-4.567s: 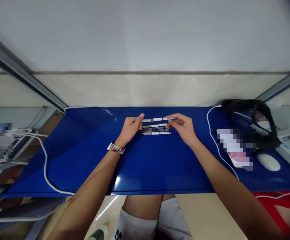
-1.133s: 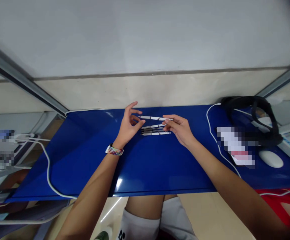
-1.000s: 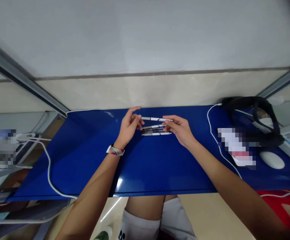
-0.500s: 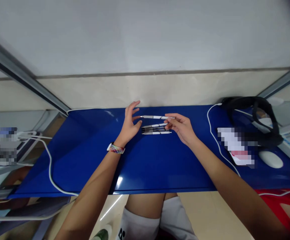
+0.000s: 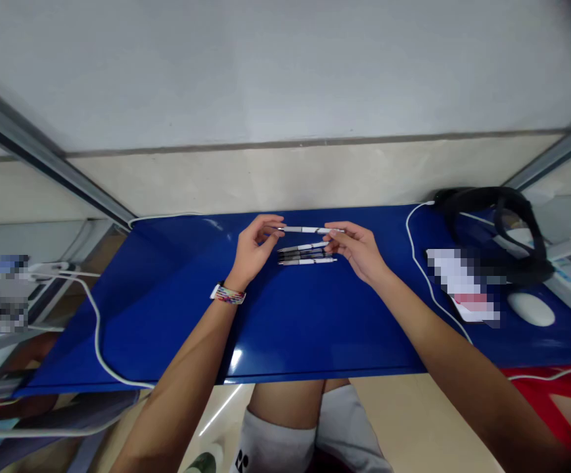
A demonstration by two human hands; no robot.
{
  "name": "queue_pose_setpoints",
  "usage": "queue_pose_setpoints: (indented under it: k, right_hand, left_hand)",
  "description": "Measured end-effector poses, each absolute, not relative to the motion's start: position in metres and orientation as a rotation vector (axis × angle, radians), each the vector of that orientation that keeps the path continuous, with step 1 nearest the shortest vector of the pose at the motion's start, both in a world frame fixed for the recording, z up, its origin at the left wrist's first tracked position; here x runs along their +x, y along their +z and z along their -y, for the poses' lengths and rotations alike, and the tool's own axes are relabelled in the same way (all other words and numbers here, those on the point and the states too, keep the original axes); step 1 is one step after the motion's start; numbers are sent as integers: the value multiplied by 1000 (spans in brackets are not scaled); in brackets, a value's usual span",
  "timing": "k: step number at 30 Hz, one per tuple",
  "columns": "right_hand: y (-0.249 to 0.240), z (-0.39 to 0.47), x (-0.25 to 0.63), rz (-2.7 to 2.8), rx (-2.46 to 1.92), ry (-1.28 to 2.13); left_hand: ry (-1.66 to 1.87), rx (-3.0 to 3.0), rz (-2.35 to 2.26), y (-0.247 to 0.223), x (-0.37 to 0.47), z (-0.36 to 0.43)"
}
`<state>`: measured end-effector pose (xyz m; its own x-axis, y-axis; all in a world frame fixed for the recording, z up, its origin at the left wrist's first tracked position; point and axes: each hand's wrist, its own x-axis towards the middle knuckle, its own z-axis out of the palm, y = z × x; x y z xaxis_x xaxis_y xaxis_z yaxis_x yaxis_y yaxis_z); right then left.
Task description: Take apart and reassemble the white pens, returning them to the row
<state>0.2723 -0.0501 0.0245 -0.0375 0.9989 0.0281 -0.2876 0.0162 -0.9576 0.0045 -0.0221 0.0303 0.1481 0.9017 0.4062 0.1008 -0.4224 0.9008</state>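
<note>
A white pen with a grey grip (image 5: 305, 230) lies level between my two hands, at the far side of the blue table. The fingers of my left hand (image 5: 258, 244) are closed on its tip end. My right hand (image 5: 354, 244) pinches the other end between thumb and fingers. Just on the near side of it, several similar pens lie side by side, among them a white pen (image 5: 309, 261) closest to me. The right fingers hide the right ends of some of these pens. A colourful woven band (image 5: 229, 293) circles my left wrist.
On the right of the blue table (image 5: 315, 328) are a black headset (image 5: 499, 230), a blurred-out phone-like object (image 5: 462, 289), a white mouse-shaped object (image 5: 531, 309) and a white cable (image 5: 416, 256). Another white cable (image 5: 98, 328) crosses the left side. A wall (image 5: 295, 174) stands behind.
My left hand's spread fingers have closed on the pen's left end. My right hand keeps its hold on the other end, and the row of pens stays put.
</note>
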Motion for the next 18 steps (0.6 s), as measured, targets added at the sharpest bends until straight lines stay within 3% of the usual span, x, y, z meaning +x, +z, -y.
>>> queue_pose_setpoints:
  k: [18]
  right_hand:
    - [27,53,270,1018,-953,1348]
  left_hand:
    - [1247,1586,-978,32,7,22]
